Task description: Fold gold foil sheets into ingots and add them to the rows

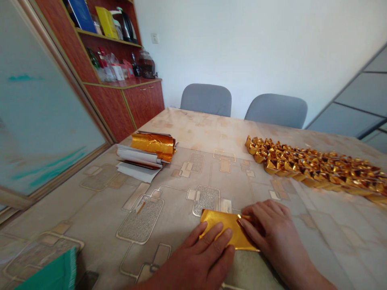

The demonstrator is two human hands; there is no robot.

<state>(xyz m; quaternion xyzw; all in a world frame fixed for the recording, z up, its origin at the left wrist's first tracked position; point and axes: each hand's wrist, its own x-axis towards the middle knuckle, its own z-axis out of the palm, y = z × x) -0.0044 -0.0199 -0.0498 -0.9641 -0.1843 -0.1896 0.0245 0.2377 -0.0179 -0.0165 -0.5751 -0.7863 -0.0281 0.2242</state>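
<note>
The left hand (196,266) lies flat and open on a gold foil sheet (226,229), holding it down on the bench (90,209). The right hand (272,229) seems to pinch the sheet's right edge between thumb and fingers, though the fingers hide part of it. The sheet sits on the near side of the bench, between the two hands. If a hand pushes too hard, the thin foil could rip or crease in the wrong spot. If a hand slips, the sheet could slide. Far to the right lie rows of small folded gold shapes (314,169), which a bump could knock out of line. Far to the left sit white paper (130,157) and a stack of gold foil (152,146). No words can be read; the labels (118,72) on the cabinet shelf (148,81) are too small.
</note>
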